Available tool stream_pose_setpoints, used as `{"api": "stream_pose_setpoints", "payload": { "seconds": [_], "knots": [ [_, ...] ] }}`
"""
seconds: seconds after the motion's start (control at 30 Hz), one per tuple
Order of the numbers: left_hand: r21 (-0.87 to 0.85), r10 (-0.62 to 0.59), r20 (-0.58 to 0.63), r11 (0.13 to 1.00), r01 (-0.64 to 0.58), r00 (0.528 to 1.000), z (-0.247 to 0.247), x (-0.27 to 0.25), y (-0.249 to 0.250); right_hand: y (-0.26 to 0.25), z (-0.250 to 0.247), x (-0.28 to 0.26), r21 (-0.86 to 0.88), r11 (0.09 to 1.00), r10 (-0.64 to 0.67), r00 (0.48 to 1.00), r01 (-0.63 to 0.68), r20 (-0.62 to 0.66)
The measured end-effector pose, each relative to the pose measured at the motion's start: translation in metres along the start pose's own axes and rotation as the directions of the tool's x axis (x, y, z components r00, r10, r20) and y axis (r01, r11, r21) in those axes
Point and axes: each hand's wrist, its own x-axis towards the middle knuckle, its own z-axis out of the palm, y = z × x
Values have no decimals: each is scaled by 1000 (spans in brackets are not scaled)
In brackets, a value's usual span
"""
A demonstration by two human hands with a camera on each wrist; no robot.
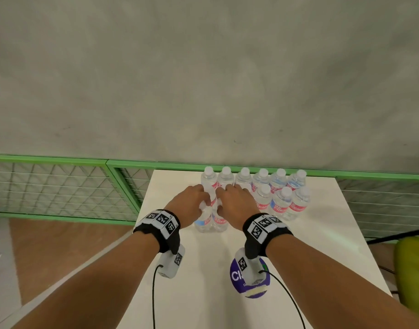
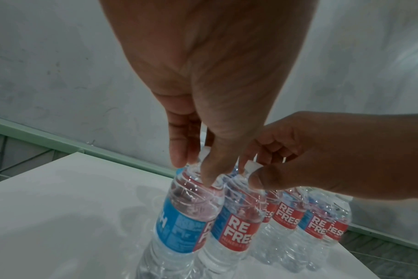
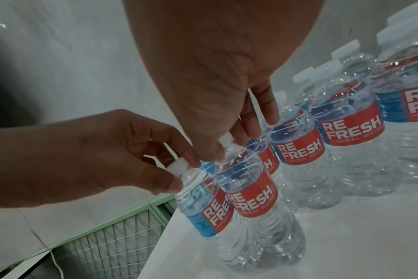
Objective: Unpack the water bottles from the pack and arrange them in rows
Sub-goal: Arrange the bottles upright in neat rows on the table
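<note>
While both hands cover their caps in the head view, the left hand pinches the blue-label bottle and the right hand pinches the red-label bottle, both upright, touching, near the rows on the table.

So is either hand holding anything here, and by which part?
Each hand holds one bottle at its top. The left hand grips the left bottle at neck and cap; the right hand grips the right bottle likewise.
</note>
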Motion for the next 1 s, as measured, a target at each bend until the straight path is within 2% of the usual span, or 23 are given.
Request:
{"api": "stream_pose_setpoints", "payload": {
  "seconds": [0.23,0.37,0.47,0.8,1.0],
  "knots": [
    [-13,14,9,1000,-14,1000,3,1,-6,1,-1,1,31,1000,0,1000,0,9],
    [37,-97,-75,994,100,992,4,-1,-4,1,-2,-3,83,996,20,1000,-20,9],
    [92,-152,-64,983,158,986,5,2,-1,5,-1,-6,143,989,47,999,-50,28],
    [55,-80,-25,995,81,997,3,9,5,12,1,-7,186,978,79,992,-95,97],
    [31,-80,-24,996,80,997,3,7,5,12,1,-6,213,970,91,989,-114,114]
  ]
}}
